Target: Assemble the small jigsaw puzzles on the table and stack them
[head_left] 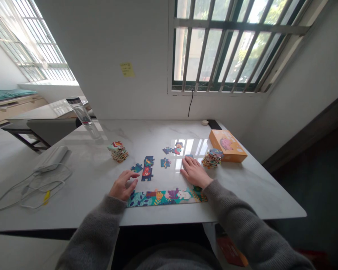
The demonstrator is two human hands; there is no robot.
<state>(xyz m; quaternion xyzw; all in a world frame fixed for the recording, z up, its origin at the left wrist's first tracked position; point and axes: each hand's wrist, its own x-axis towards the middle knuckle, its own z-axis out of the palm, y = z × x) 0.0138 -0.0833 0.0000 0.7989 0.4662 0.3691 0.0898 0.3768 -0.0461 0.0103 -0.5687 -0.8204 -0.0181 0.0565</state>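
Note:
My left hand (124,185) hovers low at the left end of the joined puzzle strip (163,197), thumb and forefinger apart with nothing between them. Just past its fingertips lie a loose dark blue puzzle piece (137,168) and a joined pair of pieces, the lower one red and blue (147,173). My right hand (195,171) rests palm down, fingers stretched out, over a blue puzzle piece (189,155) that is mostly covered. Its wrist hides part of the strip's right end. Between the hands sits a single blue piece (165,162); farther back is a small group of pieces (177,150).
Stacks of puzzle pieces stand at left (118,151) and right (212,158). An orange box (228,146) lies behind the right stack. A clear bottle (83,112) stands back left, and a white device (52,159) with looped cables (30,204) occupies the left side.

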